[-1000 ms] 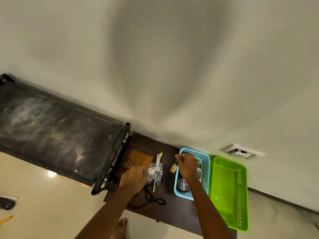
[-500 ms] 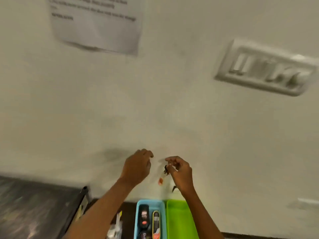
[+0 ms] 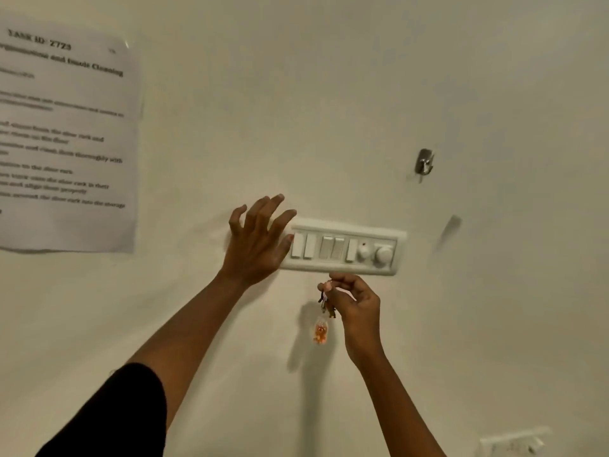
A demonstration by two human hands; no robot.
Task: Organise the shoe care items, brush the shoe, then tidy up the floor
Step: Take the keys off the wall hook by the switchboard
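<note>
Against the smooth cream wall (image 3: 329, 94), the left hand (image 3: 255, 245) spreads its grip apart at nine o'clock of the glossy rectangular switch panel (image 3: 342, 249), while the right hand (image 3: 354, 301) at six o'clock pinches metal keys (image 3: 324, 303) with a dangling orange charm (image 3: 320, 331).

Switch panel (image 3: 342, 247) juts across the way up
Right hand (image 3: 354, 301) sits just beneath it, left hand (image 3: 260, 239) spread over its left end; bare wall (image 3: 468, 285) opens past the panel's right edge, clear up to the hook (image 3: 424, 163).
</note>
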